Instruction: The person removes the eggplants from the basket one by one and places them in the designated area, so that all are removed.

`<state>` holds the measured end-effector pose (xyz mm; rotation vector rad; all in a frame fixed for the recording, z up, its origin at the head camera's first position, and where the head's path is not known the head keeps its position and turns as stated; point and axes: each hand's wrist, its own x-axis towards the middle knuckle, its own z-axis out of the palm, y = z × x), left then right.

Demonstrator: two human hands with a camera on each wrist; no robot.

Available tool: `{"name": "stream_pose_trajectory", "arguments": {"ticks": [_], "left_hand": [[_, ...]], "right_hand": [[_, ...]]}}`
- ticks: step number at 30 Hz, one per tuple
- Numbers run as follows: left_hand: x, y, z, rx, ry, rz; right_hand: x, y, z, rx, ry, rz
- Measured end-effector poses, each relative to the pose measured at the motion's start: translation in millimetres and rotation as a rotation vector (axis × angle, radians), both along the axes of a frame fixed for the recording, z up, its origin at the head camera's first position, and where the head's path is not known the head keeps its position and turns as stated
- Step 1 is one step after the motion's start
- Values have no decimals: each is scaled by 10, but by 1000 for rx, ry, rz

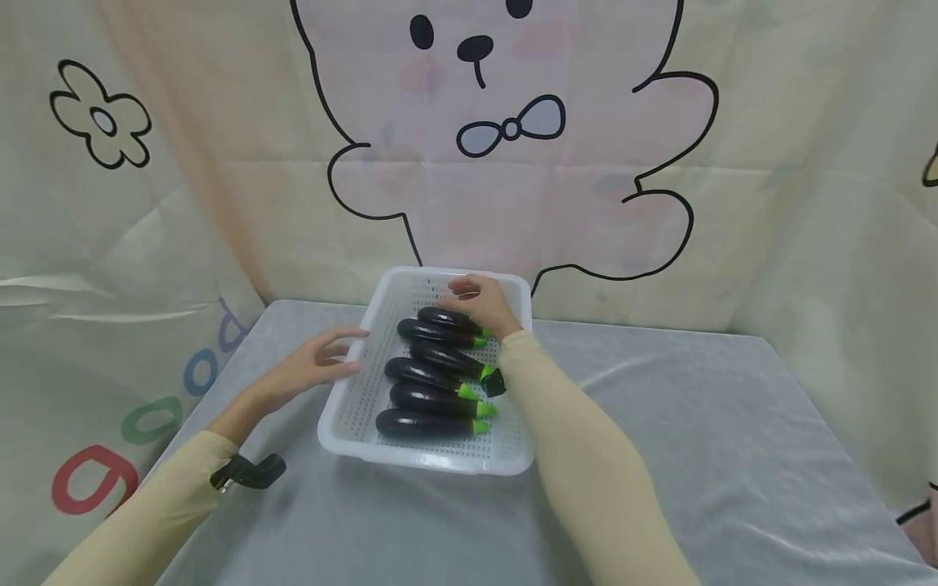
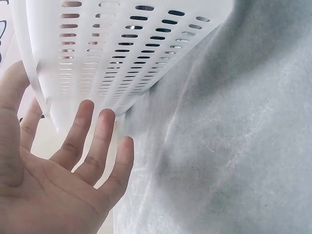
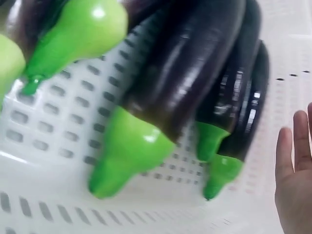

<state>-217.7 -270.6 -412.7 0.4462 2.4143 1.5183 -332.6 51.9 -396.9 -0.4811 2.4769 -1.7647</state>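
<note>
Several dark purple eggplants [image 1: 425, 425] with bright green stem ends lie roughly in a column inside a white perforated plastic basket [image 1: 432, 465]. My left hand [image 1: 308, 364] is at the basket's left side, fingers spread and nearly straight. In the left wrist view its fingertips lie beside the slotted wall [image 2: 46, 83], with the rim close to the thumb side. Over the far part of the basket, my right hand [image 1: 481, 304] is near the farthest eggplant [image 1: 443, 318], its fingers loosely bent. The right wrist view shows this hand [image 3: 298, 187] apart from the eggplants, holding nothing.
A grey cloth [image 1: 659, 423] covers the table under the basket. Behind it hangs a pale backdrop [image 1: 498, 195] with a bear drawing, close to the table's far edge. Dark straps [image 1: 249, 472] sit at the wrists.
</note>
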Motion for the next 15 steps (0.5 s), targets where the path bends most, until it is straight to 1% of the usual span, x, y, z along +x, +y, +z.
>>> {"name": "stream_pose_trajectory", "arguments": {"ticks": [5,10,15], "left_hand": [[-16,-5,0,-13,-4,1],[-20,-12,-4,-17,-16,6],[-20,-16,2,-25,-20,10]], "right_hand": [[-57,-33,-135,24,4,-14],[-107,-75,-176,35,6,-10],[-156,-100,-207,37,-16,-6]]}}
